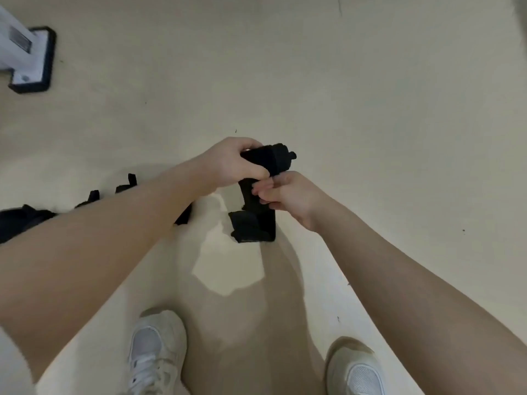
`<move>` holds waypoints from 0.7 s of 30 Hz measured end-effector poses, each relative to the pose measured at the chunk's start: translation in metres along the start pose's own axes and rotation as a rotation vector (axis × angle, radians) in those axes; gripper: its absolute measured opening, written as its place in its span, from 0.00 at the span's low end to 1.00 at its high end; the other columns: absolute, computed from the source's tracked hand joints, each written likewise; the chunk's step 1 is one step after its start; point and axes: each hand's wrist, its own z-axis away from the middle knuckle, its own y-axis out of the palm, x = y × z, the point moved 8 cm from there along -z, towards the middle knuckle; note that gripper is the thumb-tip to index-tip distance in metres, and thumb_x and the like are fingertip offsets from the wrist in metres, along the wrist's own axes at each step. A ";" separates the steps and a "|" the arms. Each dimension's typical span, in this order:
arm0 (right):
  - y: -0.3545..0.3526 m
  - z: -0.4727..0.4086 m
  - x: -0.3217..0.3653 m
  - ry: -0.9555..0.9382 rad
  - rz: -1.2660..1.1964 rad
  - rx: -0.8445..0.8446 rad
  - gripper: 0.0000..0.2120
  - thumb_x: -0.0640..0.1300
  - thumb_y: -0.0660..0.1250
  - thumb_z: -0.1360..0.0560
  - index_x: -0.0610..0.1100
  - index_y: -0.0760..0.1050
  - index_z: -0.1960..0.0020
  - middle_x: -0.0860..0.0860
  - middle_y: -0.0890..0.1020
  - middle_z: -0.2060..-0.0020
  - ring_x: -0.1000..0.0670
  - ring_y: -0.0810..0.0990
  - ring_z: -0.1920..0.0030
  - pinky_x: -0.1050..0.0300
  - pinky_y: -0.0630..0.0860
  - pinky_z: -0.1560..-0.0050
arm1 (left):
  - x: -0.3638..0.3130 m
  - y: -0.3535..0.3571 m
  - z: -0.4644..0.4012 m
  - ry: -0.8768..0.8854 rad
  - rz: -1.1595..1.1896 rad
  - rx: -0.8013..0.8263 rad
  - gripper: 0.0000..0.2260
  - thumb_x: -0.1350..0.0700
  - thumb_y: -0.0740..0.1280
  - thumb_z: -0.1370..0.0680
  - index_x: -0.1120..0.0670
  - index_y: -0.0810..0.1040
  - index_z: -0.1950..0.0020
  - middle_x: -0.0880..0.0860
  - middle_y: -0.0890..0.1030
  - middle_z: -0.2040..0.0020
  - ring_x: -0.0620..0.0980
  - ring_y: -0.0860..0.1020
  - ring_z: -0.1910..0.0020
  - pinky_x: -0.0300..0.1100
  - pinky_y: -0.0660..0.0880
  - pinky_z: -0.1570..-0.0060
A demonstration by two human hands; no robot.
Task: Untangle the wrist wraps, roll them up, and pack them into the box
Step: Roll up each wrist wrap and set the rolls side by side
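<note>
A black wrist wrap (258, 220) hangs in the air in front of me, above the beige floor. My left hand (231, 161) grips its rolled upper end (281, 159), fingers curled over the top. My right hand (288, 192) pinches the strap just below the roll. The loose tail folds over at the bottom. More black wraps (25, 220) lie tangled on the floor at the left, partly hidden behind my left forearm. No box is in view.
A white post on a black-edged base (31, 64) stands at the far left. My two white shoes (156, 354) (356, 372) are at the bottom of the view. Beige floor spreads ahead and to the right.
</note>
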 end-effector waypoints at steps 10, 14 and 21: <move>-0.015 0.042 0.053 -0.215 -0.043 -0.306 0.20 0.30 0.59 0.26 0.43 0.67 0.37 0.52 0.76 0.48 0.59 0.76 0.51 0.67 0.72 0.56 | -0.032 -0.031 0.039 0.105 0.132 -0.054 0.20 0.62 0.74 0.30 0.49 0.72 0.42 0.51 0.79 0.48 0.49 0.80 0.52 0.43 0.78 0.51; -0.007 0.043 0.045 -0.157 -0.192 -0.338 0.14 0.43 0.65 0.23 0.41 0.71 0.39 0.42 0.81 0.46 0.44 0.81 0.47 0.46 0.78 0.45 | -0.014 -0.036 0.060 0.078 0.590 -0.130 0.17 0.64 0.72 0.28 0.54 0.73 0.43 0.55 0.79 0.46 0.52 0.79 0.47 0.44 0.78 0.48; 0.036 0.030 0.013 0.060 0.040 0.127 0.17 0.48 0.66 0.24 0.46 0.74 0.36 0.50 0.82 0.44 0.50 0.81 0.43 0.51 0.75 0.40 | 0.025 -0.043 0.067 0.081 0.992 -0.230 0.13 0.65 0.69 0.25 0.56 0.75 0.42 0.57 0.80 0.44 0.55 0.79 0.44 0.51 0.79 0.47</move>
